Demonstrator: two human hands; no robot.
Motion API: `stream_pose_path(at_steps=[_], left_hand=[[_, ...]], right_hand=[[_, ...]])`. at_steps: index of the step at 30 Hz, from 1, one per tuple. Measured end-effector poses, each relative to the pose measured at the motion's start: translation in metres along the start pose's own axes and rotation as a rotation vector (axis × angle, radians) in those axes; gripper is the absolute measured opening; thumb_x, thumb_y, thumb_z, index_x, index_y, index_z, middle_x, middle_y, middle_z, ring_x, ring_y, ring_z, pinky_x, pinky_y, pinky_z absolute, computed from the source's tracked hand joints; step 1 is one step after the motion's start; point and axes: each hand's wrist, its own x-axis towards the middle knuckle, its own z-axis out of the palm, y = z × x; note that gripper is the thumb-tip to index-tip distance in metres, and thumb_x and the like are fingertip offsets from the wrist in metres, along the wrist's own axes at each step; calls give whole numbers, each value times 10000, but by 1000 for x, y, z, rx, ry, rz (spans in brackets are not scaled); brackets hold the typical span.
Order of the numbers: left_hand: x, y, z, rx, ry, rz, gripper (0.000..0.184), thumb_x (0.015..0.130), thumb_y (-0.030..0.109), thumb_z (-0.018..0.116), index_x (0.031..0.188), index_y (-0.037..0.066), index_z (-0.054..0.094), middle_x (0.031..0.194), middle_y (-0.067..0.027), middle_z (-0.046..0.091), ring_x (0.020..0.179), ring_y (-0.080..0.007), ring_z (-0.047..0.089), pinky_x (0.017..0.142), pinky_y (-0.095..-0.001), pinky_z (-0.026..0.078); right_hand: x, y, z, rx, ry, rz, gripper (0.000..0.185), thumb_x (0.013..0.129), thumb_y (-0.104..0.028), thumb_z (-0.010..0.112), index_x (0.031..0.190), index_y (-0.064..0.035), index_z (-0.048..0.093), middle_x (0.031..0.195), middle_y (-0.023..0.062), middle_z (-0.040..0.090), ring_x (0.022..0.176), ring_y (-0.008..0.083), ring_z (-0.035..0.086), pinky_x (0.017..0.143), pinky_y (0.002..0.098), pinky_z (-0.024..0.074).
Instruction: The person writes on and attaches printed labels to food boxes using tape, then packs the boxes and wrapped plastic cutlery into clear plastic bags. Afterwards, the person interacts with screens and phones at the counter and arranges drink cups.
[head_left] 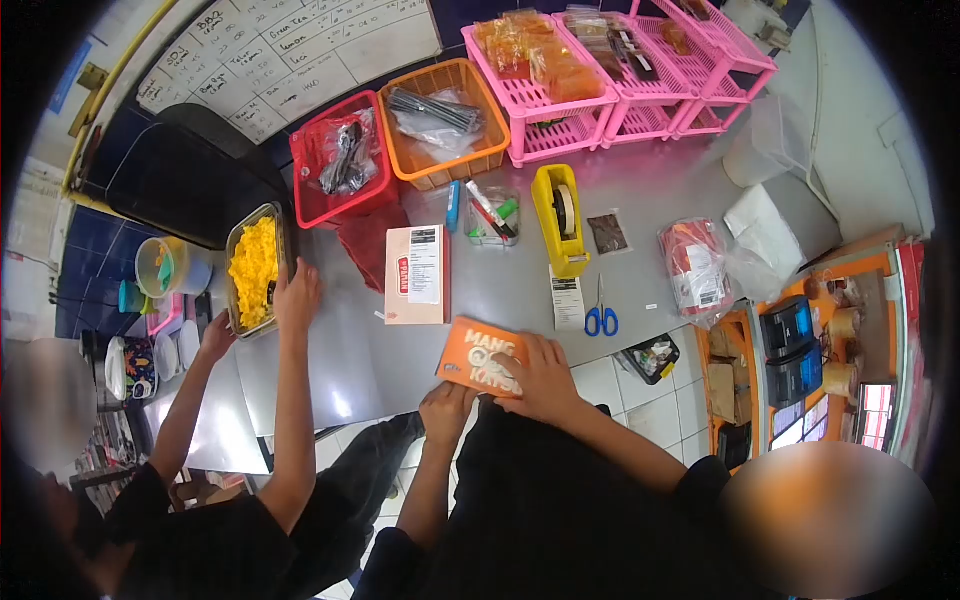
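An orange box (483, 358) with white lettering is held at the near edge of the steel table. Across its right side lies my right hand (543, 378), its fingers wrapped over the box. At the lower left corner my left hand (447, 408) pinches the box, its fingers closed. Just behind stands a pink-and-white box (404, 304) with a printed label. To the right are a paper slip (568, 304), blue-handled scissors (602, 320) and a yellow tape dispenser (547, 222).
A co-worker's hands (297, 297) hold a tray of yellow food (256, 262) at left. Behind are a red basket (303, 182), an orange basket (492, 142), pink racks (598, 118) and a marker holder (492, 232). Wrapped red packs (693, 270) lie at right.
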Motion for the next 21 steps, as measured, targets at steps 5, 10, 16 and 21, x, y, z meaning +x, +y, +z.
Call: stream_pose_path(at_steps=[5, 10, 16, 21], left_hand=[[28, 4, -2, -328, 54, -406, 270, 941, 271, 625, 1023, 16, 660, 888, -161, 672, 775, -343, 661, 713, -417, 533], [56, 45, 1, -379, -99, -374, 560, 973, 347, 564, 1361, -40, 450, 1192, -270, 578, 1076, -423, 576, 898, -477, 485], [117, 73, 2, -217, 27, -210, 523, 963, 302, 587, 1345, -36, 471, 1164, -263, 587, 1073, -434, 566, 902, -504, 468], [180, 143, 22, -825, -62, -382, 381, 951, 250, 597, 1214, -26, 585, 1169, -268, 607, 992, -412, 627, 879, -455, 492]], right_hand=[[-25, 21, 14, 109, 40, 285, 514, 807, -394, 752, 1222, -123, 616, 1206, 248, 568, 1071, 392, 579, 924, 488, 465], [25, 89, -2, 34, 323, 727, 432, 894, -324, 667, 1226, -90, 520, 1113, 260, 630, 977, 440, 641, 842, 518, 507], [46, 123, -12, 174, 210, 948, 466, 831, -249, 714, 1217, -91, 505, 936, 205, 685, 909, 421, 670, 792, 514, 510], [-25, 138, -11, 578, 224, 714, 459, 808, -173, 740, 1204, -92, 523, 742, 112, 667, 746, 265, 675, 695, 382, 514]])
